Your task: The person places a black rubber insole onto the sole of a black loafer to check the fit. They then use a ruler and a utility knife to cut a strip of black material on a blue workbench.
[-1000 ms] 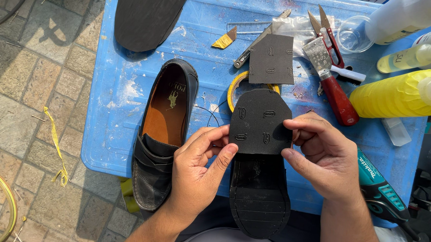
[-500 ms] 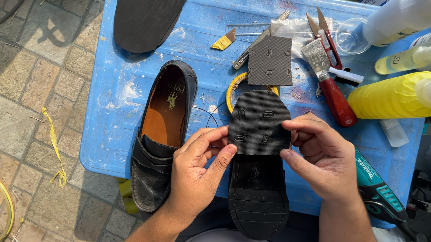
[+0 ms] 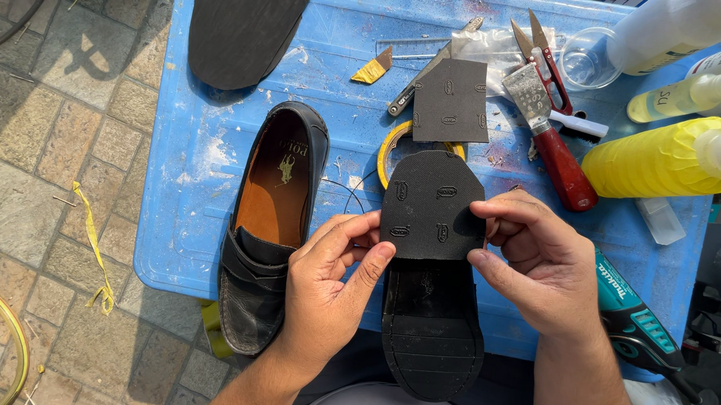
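Note:
A black shoe (image 3: 432,331) lies sole up in front of me, its heel toward me. Over its front part sits a black rubber half-sole (image 3: 431,204) with small oval marks. My left hand (image 3: 330,286) pinches the half-sole's left edge with thumb and fingers. My right hand (image 3: 528,262) holds its right edge, thumb on top. A second black loafer (image 3: 272,223) with a tan lining lies upright on the blue table (image 3: 200,171), just left of my left hand.
A square rubber piece (image 3: 451,100), a yellow tape roll (image 3: 391,151), a knife (image 3: 431,68), a red-handled brush (image 3: 551,138), red snips (image 3: 545,49), yellow and white bottles (image 3: 654,163) crowd the far side. A black rubber sheet (image 3: 243,23) lies far left. A teal power tool (image 3: 635,320) sits right.
The half-sole and both hands have shifted slightly toward the toe end of the upturned shoe; the grip on its edges stays the same.

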Demonstrator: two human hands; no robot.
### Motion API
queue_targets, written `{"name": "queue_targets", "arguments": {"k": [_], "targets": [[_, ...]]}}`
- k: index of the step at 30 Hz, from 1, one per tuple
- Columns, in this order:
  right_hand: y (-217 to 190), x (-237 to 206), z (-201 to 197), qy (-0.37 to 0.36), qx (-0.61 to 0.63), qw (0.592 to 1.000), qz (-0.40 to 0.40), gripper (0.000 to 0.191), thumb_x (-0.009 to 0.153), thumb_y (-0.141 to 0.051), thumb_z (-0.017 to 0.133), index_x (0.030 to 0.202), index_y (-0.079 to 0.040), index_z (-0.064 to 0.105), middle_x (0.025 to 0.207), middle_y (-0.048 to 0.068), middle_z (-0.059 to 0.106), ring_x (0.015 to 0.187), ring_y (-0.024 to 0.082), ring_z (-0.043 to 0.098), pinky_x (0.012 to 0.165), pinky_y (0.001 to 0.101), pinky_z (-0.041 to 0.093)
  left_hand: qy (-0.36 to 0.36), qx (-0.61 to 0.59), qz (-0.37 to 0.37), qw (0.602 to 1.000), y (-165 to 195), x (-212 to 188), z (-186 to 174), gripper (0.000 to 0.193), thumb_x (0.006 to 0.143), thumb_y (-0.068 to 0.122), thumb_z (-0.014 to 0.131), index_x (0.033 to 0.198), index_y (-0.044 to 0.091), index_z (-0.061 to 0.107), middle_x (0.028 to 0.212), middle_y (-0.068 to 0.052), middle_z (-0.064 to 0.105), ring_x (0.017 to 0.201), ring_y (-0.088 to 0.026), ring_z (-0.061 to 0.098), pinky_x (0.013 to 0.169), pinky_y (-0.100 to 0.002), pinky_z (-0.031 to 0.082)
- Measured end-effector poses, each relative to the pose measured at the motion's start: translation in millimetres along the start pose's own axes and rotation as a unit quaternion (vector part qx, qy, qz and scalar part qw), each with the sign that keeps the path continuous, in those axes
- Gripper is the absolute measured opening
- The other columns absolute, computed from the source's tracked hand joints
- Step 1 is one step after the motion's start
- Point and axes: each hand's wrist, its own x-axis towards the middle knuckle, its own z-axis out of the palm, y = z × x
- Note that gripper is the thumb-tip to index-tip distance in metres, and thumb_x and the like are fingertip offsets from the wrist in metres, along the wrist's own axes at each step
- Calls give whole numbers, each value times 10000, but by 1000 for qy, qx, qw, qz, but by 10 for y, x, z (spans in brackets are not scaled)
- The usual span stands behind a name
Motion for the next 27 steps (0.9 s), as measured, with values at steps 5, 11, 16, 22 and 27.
{"name": "queue_targets", "arguments": {"k": [5, 11, 16, 22, 27], "targets": [[-12, -1, 12, -2, -26, 999, -28, 507, 837, 108, 755, 1324, 47, 631, 1234, 84, 594, 1097, 127, 562, 976, 259, 467, -8, 6, 8, 1000, 6, 3, -15, 304, 996, 34, 675, 1281, -69, 645, 1118, -115, 685, 1028, -142, 716, 905, -252, 652], [-31, 0, 32, 4, -32, 999, -24, 498, 834, 126, 745, 1313, 47, 636, 1231, 88, 593, 1094, 128, 567, 969, 256, 474, 1, 11, 36, 999, 25, 7, -2, 298, 996, 27, 680, 1278, -62, 642, 1137, -110, 671, 1039, -142, 711, 877, -254, 662], [-35, 13, 31, -3, -21, 1000, -18, 496, 835, 121, 744, 1313, 42, 639, 1227, 93, 592, 1088, 128, 566, 972, 265, 480, 10, 35, 43, 998, 75, 21, 13, 350, 979, 52, 691, 1318, 17, 610, 1067, -57, 646, 985, -115, 696, 858, -230, 661], [-31, 21, 16, -21, -12, 1000, -19, 439, 857, 126, 736, 1278, 28, 661, 1234, 104, 593, 1109, 145, 585, 977, 276, 485, 1, 127, 80, 989, 162, 29, -14, 171, 977, 43, 710, 1140, 78, 752, 1028, -44, 652, 904, -116, 695, 743, -214, 624], [-40, 29, 21, -30, -2, 999, -20, 423, 867, 130, 721, 1272, 22, 666, 1235, 112, 599, 1139, 159, 602, 995, 288, 495, 3, 147, 85, 985, 194, 41, -7, 177, 971, 41, 713, 1140, 73, 753, 1031, -48, 655, 905, -117, 693, 731, -210, 623]]}}
